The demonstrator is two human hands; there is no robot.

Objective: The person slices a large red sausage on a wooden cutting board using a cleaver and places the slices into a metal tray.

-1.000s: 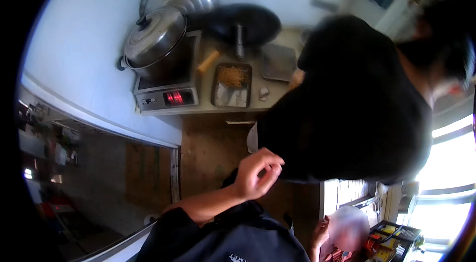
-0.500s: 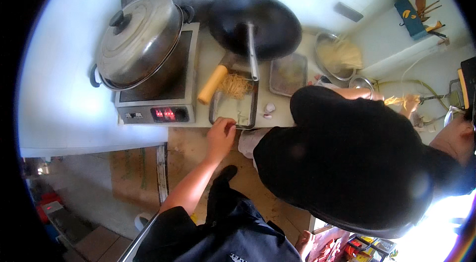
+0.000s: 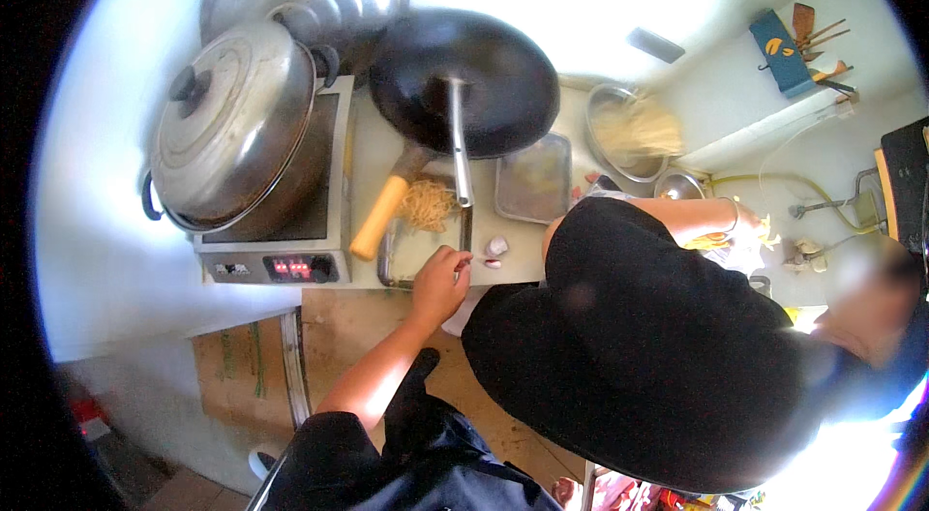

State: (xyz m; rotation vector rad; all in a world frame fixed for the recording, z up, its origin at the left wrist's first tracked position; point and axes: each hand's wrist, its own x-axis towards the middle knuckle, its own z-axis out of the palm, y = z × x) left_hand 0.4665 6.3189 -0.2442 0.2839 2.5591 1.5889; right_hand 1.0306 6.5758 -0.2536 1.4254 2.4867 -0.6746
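My left hand (image 3: 440,288) reaches over the front edge of the counter with its fingers curled together; whatever they may hold is too small to make out. Just right of the fingertips lie a pale garlic bulb (image 3: 497,246) and a small reddish-white piece (image 3: 493,263). Behind the hand is a shallow metal tray (image 3: 385,264) with a heap of thin pale shreds (image 3: 428,204). A cleaver with a yellow wooden handle (image 3: 379,218) rests across the tray's left side. At the lower edge, what seems to be my right hand (image 3: 564,492) barely shows, its fingers hidden.
A lidded pot (image 3: 237,124) stands on an induction cooker (image 3: 276,264) at left. A black wok (image 3: 416,80) leans behind the tray. Right of it are another metal tray (image 3: 532,184) and a bowl of pale food (image 3: 634,129). A co-worker in black (image 3: 629,346) crowds my right side.
My left hand has moved from the tray's front edge to beside the garlic. The view has shifted, so the counter sits lower and further left. The co-worker's hand has moved left.
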